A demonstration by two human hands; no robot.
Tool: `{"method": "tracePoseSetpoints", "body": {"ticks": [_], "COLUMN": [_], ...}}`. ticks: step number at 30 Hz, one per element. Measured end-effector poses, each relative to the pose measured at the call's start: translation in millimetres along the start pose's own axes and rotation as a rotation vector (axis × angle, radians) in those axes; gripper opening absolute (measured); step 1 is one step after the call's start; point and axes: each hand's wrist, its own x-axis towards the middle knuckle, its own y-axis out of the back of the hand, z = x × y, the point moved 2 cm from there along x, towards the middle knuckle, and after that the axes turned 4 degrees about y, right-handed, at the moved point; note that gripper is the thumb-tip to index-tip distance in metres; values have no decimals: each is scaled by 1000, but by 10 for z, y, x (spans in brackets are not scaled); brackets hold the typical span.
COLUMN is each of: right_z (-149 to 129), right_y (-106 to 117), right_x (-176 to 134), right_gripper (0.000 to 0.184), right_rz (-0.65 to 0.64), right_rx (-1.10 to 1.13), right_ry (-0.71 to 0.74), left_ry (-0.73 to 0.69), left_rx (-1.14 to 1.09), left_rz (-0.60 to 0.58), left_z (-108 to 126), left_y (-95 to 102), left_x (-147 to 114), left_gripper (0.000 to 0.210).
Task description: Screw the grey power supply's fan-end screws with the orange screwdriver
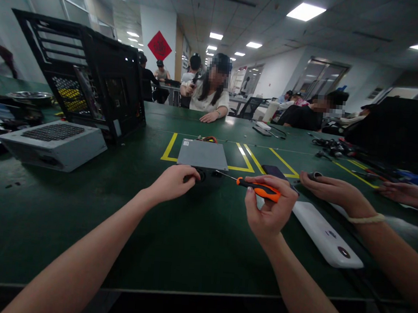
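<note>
A grey computer power supply (202,153) sits on the green table in front of me, with coloured wires (208,139) behind it. My left hand (174,183) is closed at its near left corner, thumb and fingers curled against the dark front face. In my right hand (268,209) is a screwdriver (260,188) with an orange and black handle. Its thin shaft points left, and the tip meets the near face of the power supply by the right corner. The screw under the tip is too small to make out.
An open black computer case (106,81) and a second power supply (54,139) stand left. On the right are a dark phone (273,171), a white oblong device (328,233) and a co-worker's hand (331,190). Yellow tape (169,146) marks the table; another person (212,89) sits opposite.
</note>
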Motion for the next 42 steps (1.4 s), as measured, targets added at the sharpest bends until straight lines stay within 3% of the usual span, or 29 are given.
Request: {"method": "tracePoseSetpoints", "body": {"ticks": [5, 10, 19, 24, 31, 35, 38, 42], "right_z": [-12, -18, -45, -33, -38, -74, -116, -151], "right_y": [-18, -30, -22, -32, -35, -40, -31, 5], "right_x": [-1, 0, 18, -2, -11, -16, -31, -51], "right_gripper": [44, 41, 38, 37, 39, 37, 40, 46], "right_rz": [-14, -42, -45, -43, -25, -40, -53, -30], "right_rx": [23, 43, 26, 52, 54, 56, 97, 115], "right_ry": [-3, -37, -29, -51, -64, -46, 10, 70], "left_ry": [36, 31, 39, 13, 94, 259, 379, 572], "left_rx": [306, 410, 389, 242, 87, -255, -695, -1157], "left_rz": [-191, -309, -263, -188, -192, -109, -138, -168], "left_z": [-98, -55, -58, -96, -85, -63, -5, 84], "left_y": [-58, -152, -223, -304, -367, -441, -529, -581], "left_x": [-26, -57, -69, -86, -74, -20, 4, -7], "left_gripper": [23, 21, 15, 14, 15, 19, 24, 17]}}
